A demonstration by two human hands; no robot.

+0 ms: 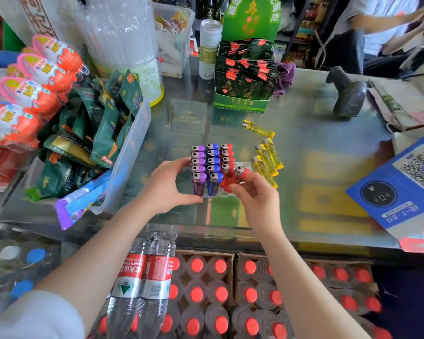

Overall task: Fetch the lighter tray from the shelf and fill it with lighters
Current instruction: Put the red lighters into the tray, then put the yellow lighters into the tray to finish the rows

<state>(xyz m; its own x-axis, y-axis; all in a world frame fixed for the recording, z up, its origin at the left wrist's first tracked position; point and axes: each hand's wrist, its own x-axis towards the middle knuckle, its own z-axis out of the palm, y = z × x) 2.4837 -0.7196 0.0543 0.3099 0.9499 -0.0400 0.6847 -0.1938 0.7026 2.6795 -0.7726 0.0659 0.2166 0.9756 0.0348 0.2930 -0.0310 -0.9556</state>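
Note:
A clear plastic lighter tray stands on the glass counter, holding a row of purple lighters, a row of blue lighters and a row of red lighters. My left hand grips the tray's left front side. My right hand holds a red lighter tilted over the front of the red row. Several yellow lighters lie loose on the glass to the right, and one more yellow lighter lies farther back.
A clear bin of green snack packets and chocolate eggs crowd the left. A green tea display box stands behind, a barcode scanner at the right rear, a blue QR sign at right. Bottled water cases sit below. A person sits at the far right.

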